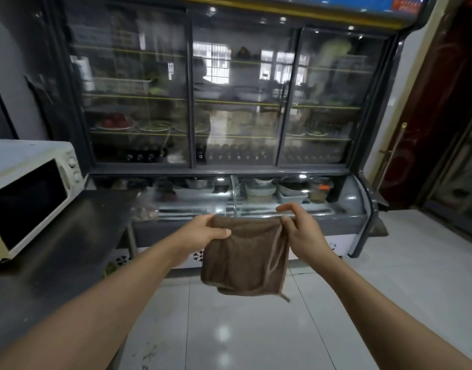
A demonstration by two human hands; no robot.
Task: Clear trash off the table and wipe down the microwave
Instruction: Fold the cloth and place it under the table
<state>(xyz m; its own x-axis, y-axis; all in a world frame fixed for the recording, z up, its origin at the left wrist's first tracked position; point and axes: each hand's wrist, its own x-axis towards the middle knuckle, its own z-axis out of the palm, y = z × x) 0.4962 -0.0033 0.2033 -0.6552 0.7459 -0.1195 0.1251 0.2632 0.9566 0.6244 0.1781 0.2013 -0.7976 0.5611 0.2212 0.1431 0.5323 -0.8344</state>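
A brown cloth (244, 259) hangs in the air between my two hands, out over the floor. My left hand (200, 232) pinches its upper left corner with thumb and fingers. My right hand (300, 229) pinches the upper right corner, with the index finger stretched out above. The cloth looks folded, and a small loop dangles at its lower right. A cream microwave (29, 193) with a dark door and two knobs stands on the dark metal table (77, 249) at the left, well away from both hands.
A large glass-door display fridge (229, 102) with shelves of dishes fills the wall ahead, with a curved glass counter (256, 201) below it. White tiled floor (243, 329) lies under my arms. A dark red door (438, 116) stands at the right.
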